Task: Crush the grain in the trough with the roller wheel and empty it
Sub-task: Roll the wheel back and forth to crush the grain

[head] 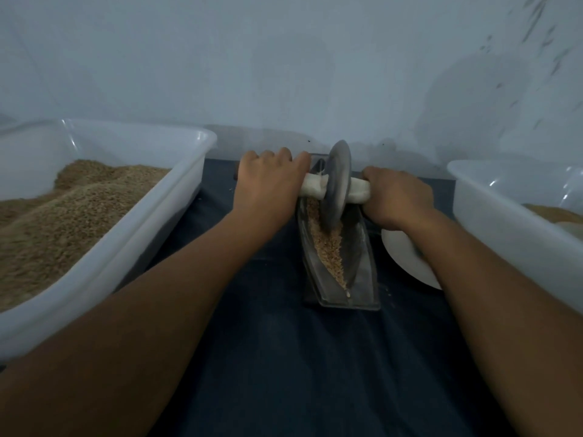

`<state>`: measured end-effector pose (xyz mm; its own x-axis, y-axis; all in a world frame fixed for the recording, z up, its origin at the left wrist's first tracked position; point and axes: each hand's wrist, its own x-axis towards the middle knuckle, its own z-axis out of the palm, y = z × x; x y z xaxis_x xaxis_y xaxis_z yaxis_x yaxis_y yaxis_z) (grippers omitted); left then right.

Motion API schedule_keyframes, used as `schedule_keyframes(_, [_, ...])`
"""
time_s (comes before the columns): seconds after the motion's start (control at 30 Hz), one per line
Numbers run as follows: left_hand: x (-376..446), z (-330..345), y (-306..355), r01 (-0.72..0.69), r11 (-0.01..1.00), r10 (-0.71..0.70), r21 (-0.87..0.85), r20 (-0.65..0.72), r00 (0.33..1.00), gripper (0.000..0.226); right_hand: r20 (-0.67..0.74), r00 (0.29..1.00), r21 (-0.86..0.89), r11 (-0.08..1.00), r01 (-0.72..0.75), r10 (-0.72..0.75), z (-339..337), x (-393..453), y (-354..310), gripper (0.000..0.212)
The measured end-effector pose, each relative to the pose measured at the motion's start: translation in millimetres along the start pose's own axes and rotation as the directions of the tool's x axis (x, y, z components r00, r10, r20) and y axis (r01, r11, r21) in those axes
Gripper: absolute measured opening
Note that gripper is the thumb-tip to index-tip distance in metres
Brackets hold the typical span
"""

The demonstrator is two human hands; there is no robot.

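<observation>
Grain: pale grain [328, 247] is lying along the bottom of the trough, running from under the wheel down to the near tip.
Trough: a narrow, boat-shaped metal trough [362, 279] is sitting on the dark cloth of the worktop [268, 342], lengthwise away from the person, between the two tubs.
Roller wheel: the grey roller wheel [337, 184] is standing upright on edge in the far half of the trough, its rim pressing into the grain, with a pale axle handle [312, 186] sticking out on both sides.
Left grip: the left hand [268, 181] is wrapping its fingers over the left end of the handle, knuckles up, clamped on it.
Right grip: the right hand [394, 197] is curling round the right end of the handle in the same way, just beside the wheel.
Arm pose: both forearms are reaching forward nearly straight and converging on the handle, wrists level, so weight seems to be bearing down through the axle.
Step in hand: the crushing looks to be under way; much of the grain is looking whole, so I judge emptying is not yet due.
Next move: rolling the wheel toward the near tip calls for even downward pressure from both hands and a straight track, keeping the rim inside the trough walls.
Surroundings: a white tub [189, 171] heaped with grain is sitting to the left, another white tub [504, 222] to the right, and a white dish [407, 260] is lying partly under the right forearm.
</observation>
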<state>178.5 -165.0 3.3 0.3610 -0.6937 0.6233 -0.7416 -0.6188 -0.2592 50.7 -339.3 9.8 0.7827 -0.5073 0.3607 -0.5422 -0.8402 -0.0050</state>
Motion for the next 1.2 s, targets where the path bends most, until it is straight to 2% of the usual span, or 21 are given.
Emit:
schedule_keyframes(0.57, [-33.9,-18.0,9.2,0.031,0.998,-0.034,-0.053,-0.069,0.997,0.036,-0.041,0.999,-0.004,1.0,0.019,-0.02,-8.3,-38.3,-3.0,0.02])
schedule_keyframes(0.77, [-44.4,-23.3,10.3,0.038,0.997,-0.042,-0.062,-0.075,0.996,0.035,-0.124,0.99,-0.016,0.998,0.059,-0.061,-8.6,-50.2,-4.8,0.022])
schedule_keyframes(1.0, [-52.1,-34.4,10.4,0.026,0.997,-0.031,-0.069,-0.069,0.997,0.027,-0.287,0.952,-0.025,0.994,0.105,-0.108,-5.2,-65.1,-6.1,0.027])
schedule_keyframes(1.2, [-56.0,-47.9,13.4,0.044,0.998,-0.045,-0.045,-0.005,0.999,0.03,-0.246,0.967,-0.004,0.997,0.071,-0.07,-9.5,-69.6,-7.1,0.022])
